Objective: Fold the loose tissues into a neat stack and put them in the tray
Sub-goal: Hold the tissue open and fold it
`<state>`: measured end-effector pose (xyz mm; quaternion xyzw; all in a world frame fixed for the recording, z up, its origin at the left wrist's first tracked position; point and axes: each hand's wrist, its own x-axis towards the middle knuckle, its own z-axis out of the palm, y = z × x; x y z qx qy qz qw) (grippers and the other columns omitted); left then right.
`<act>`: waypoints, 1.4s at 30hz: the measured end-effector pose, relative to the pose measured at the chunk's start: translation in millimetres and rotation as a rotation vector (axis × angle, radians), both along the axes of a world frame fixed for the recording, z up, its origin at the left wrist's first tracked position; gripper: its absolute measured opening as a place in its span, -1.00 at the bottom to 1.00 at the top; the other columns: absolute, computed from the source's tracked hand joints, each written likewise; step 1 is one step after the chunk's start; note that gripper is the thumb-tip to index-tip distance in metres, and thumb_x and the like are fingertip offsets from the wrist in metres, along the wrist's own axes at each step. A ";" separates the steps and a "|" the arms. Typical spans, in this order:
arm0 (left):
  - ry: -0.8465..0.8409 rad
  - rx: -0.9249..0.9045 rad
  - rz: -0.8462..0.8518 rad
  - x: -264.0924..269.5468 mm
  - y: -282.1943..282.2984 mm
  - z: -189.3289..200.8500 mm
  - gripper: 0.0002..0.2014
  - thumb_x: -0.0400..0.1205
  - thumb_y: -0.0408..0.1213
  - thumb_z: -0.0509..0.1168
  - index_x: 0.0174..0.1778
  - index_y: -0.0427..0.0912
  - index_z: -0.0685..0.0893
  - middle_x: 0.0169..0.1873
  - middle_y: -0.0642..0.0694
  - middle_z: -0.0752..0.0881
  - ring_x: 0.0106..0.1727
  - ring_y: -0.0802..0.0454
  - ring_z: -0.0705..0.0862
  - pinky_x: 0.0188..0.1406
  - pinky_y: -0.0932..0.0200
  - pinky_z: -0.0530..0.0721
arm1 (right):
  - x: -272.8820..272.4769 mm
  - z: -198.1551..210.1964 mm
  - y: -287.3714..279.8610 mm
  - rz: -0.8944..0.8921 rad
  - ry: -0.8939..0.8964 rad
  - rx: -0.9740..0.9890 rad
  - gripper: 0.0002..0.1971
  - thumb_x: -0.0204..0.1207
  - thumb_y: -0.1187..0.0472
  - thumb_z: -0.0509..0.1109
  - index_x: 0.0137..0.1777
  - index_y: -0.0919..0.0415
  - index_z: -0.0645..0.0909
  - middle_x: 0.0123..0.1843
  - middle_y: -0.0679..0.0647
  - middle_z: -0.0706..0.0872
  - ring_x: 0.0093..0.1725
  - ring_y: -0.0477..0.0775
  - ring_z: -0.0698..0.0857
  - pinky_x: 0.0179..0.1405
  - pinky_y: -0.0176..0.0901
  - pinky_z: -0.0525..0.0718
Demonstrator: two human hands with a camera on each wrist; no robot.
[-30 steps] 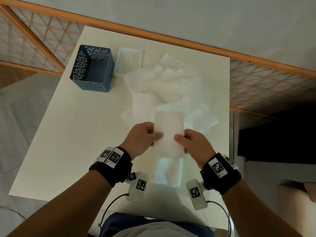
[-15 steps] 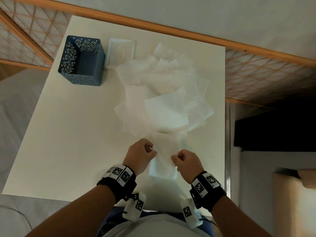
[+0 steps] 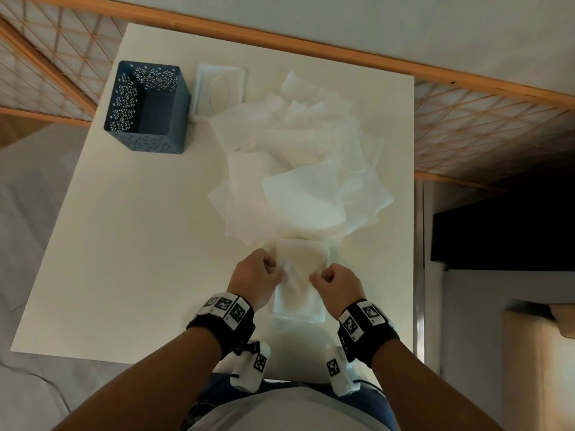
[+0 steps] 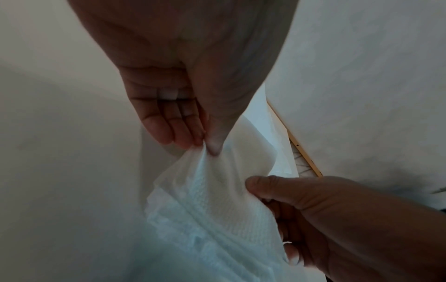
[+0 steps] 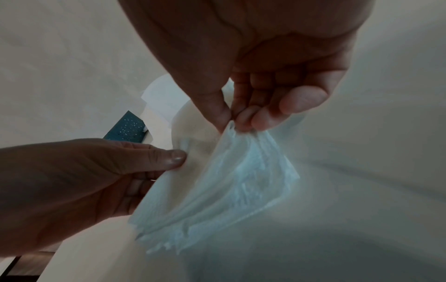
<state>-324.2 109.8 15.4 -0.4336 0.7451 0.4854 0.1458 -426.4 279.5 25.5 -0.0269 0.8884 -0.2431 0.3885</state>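
Both hands pinch one tissue (image 3: 301, 259): the left hand (image 3: 255, 275) holds its left edge between thumb and fingertips, the right hand (image 3: 337, 284) holds the right edge the same way, other fingers curled. A second ago the tissue was held higher and farther out, over the loose pile (image 3: 298, 169); now it is pulled down toward the person and folded over onto the small folded stack (image 3: 297, 306), just on the near side of the pile. I judge that one more tissue joins the stack, while most of the pile is not yet folded. The blue tray (image 3: 146, 107) stands far-left of the pile, apparently holding nothing, a white lid (image 3: 221, 91) beside it on the table (image 3: 130, 244).
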 end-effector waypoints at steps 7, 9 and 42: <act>0.159 -0.233 -0.016 -45.1 -29.4 34.7 -0.48 0.60 0.16 0.51 0.28 -0.07 0.53 0.11 0.03 0.59 0.04 0.07 0.65 0.02 0.13 0.58 | -11.0 22.9 0.9 0.005 0.062 0.022 -0.67 0.54 -0.17 0.46 -0.16 0.09 0.58 -0.26 -0.03 0.72 -0.26 0.03 0.68 -0.26 -0.07 0.64; 0.246 -0.307 0.013 -70.5 -43.2 44.0 -0.48 0.62 0.11 0.51 0.35 -0.10 0.53 0.22 -0.01 0.54 0.14 0.06 0.63 0.09 0.12 0.57 | -17.7 30.9 1.2 0.014 0.083 0.009 -0.67 0.56 -0.17 0.45 -0.15 0.10 0.57 -0.26 -0.04 0.70 -0.27 0.02 0.65 -0.25 -0.08 0.64; 0.467 -0.126 -0.404 -79.5 -101.8 156.2 -0.78 0.70 -0.03 0.50 -0.13 -0.06 0.70 -0.25 -0.10 0.70 -0.20 -0.06 0.64 -0.08 0.05 0.59 | -110.1 149.2 -75.3 0.525 0.341 -0.435 -0.95 0.71 -0.03 0.44 0.04 -0.14 0.70 0.60 -0.14 0.56 0.60 -0.16 0.45 0.40 -0.47 0.41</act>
